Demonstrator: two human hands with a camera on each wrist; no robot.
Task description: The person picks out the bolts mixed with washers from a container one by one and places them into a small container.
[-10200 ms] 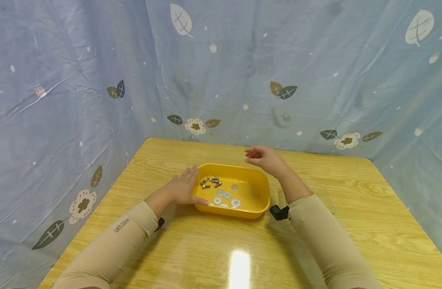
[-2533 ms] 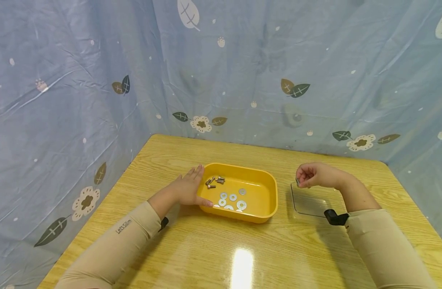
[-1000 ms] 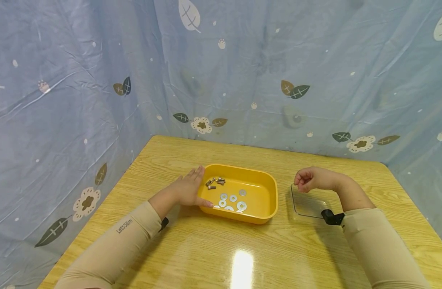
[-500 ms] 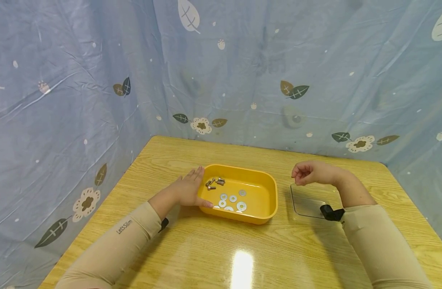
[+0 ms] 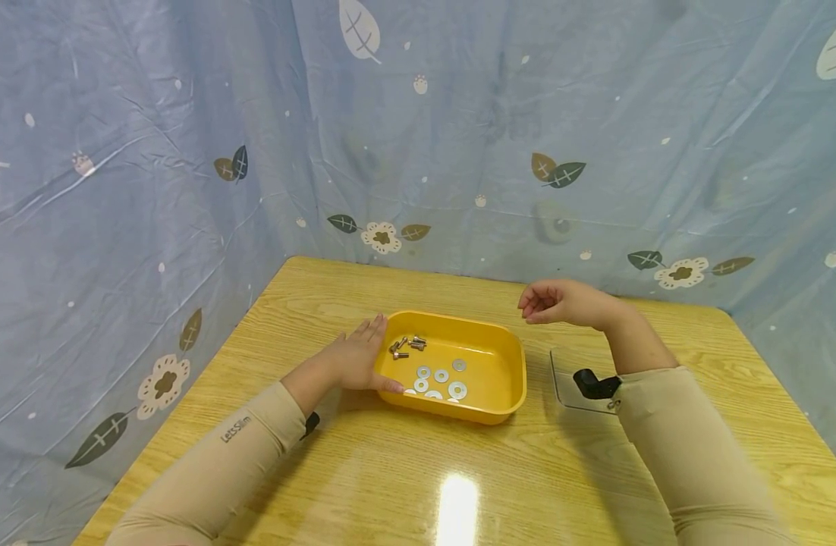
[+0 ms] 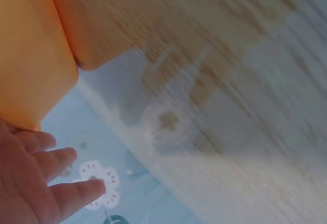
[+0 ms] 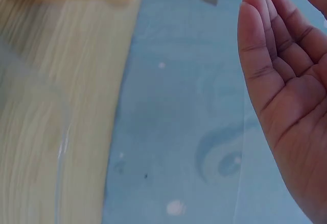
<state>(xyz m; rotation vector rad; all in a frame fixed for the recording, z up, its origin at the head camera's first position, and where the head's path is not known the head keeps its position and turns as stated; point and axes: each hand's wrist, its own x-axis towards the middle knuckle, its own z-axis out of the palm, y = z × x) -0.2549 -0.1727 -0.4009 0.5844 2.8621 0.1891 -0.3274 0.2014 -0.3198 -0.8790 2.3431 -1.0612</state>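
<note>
A yellow plastic tray (image 5: 486,413) lies on the table with several small metal bolts (image 5: 400,355) gathered at its left end. Several flat washers (image 5: 457,390) are spread along its front and middle. My left hand (image 5: 353,362) rests against the tray's left end, fingers straight and thumb over the front rim. Above the table, between the tray and a clear box (image 5: 561,394), hovers my right hand (image 5: 561,302). In the right wrist view its fingers (image 7: 255,55) bend loosely and hold nothing. The right forearm hides much of the clear box; a bolt (image 5: 613,404) shows beside the sleeve.
The wooden table (image 5: 363,478) ends at a blue patterned curtain (image 5: 459,152) behind and at both sides. Black wrist mounts (image 5: 593,384) stick out below the forearms.
My right hand carried a bolt over the clear box and let it go; in the last half second it has moved up and left toward the tray. The left hand stays on the tray.
</note>
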